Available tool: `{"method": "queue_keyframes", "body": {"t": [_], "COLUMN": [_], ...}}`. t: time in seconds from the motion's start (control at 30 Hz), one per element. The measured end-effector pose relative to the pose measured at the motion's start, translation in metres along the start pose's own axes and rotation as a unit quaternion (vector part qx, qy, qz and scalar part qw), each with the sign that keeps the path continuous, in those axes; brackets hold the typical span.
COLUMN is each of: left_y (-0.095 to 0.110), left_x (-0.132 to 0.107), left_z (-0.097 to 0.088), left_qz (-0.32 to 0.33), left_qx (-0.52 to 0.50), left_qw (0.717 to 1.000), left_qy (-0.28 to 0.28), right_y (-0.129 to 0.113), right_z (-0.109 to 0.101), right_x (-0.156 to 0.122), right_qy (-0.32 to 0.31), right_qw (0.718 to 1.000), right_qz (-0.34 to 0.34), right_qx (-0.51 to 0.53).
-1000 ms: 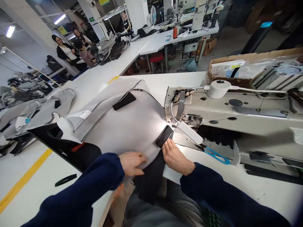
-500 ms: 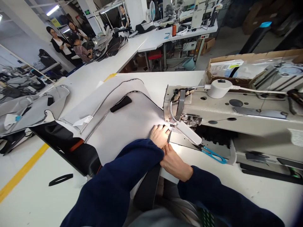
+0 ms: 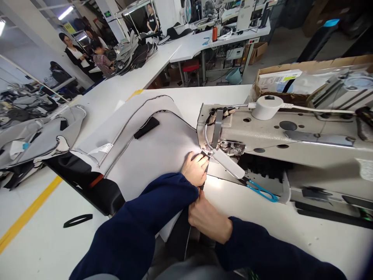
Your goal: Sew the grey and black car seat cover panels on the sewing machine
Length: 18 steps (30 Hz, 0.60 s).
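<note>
Mid-frame, the left hand (image 3: pixel 194 170) presses bent fingers on the soft, floppy gray cloth (image 3: pixel 154 151); the right hand (image 3: pixel 208 218) pinches its black strip (image 3: pixel 181 232).

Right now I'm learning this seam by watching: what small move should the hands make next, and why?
Probably feed the black strip slightly forward under the sewing machine head. The left hand rests on the grey fabric right at the needle area, and the right hand grips the strip at the table edge.

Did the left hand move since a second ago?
Yes. The left hand slid forward along the grey fabric, up to the sewing machine needle.
</note>
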<state>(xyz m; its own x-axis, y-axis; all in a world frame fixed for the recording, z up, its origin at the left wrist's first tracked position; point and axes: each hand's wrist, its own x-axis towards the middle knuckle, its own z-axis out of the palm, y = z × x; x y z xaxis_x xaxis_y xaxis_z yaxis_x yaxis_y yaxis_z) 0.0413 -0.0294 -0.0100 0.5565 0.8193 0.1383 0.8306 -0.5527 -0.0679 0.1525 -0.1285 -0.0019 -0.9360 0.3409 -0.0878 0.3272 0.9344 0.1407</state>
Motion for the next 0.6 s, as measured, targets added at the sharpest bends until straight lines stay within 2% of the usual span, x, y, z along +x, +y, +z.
{"method": "queue_keyframes", "body": {"t": [0.17,0.3,0.43,0.6], "left_y": [-0.004,-0.004,-0.003,0.0], "left_x": [-0.003,-0.003,0.002,0.009], "left_z": [0.001,-0.002,0.0,0.0], "left_qz": [0.022,0.027,0.017,0.004], "left_qx": [-0.002,-0.004,-0.003,-0.008], "left_qw": [0.999,0.999,0.998,0.999], "left_qy": [-0.024,-0.046,-0.052,-0.052], "right_y": [0.013,0.017,0.017,0.004], "right_z": [-0.005,0.004,0.018,0.02], "right_x": [-0.007,-0.015,-0.017,-0.017], "right_qy": [0.0,0.041,0.074,0.062], "right_qw": [1.0,0.998,0.995,0.996], "right_qz": [-0.006,0.008,0.039,0.057], "right_qx": [-0.024,-0.039,-0.053,-0.042]}}
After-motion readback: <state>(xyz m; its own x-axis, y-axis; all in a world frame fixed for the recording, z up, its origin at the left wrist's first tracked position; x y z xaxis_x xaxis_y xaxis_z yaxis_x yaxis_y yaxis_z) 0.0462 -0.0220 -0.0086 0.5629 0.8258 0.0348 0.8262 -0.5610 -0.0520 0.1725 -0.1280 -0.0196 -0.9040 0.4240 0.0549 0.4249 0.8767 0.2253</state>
